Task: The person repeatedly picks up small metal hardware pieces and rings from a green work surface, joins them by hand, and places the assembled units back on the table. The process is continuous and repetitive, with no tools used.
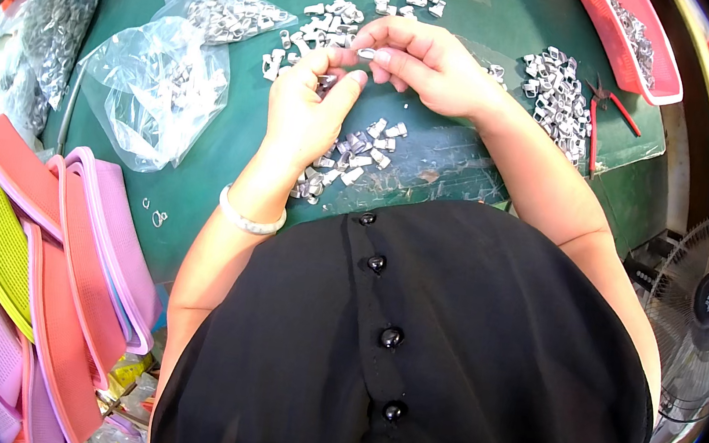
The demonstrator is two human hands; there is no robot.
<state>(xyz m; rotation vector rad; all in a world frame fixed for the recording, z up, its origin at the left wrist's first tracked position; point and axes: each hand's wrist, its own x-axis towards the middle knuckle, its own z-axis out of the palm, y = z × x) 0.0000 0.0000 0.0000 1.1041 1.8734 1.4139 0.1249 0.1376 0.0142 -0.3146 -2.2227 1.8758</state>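
Over the green table, my right hand [431, 67] pinches a small silvery metal clip [367, 53] between thumb and fingertips. Close beside it, my left hand [311, 105] is curled with thumb and fingers closed round another small metal clip [326, 82], partly hidden in the grip. Just under the hands lies a loose heap of the same clips [353, 158]. Beyond the fingers is a second scatter of clips [330, 25], partly covered by my hands. A white bracelet [251, 216] circles my left wrist.
Right of my right arm lie a bigger clip pile [557, 100], red-handled pliers [603, 110] and a pink basket [633, 43] of parts. Clear plastic bags [157, 100] with clips lie left. Stacked colourful baskets [58, 256] stand lower left, a fan [702, 308] lower right.
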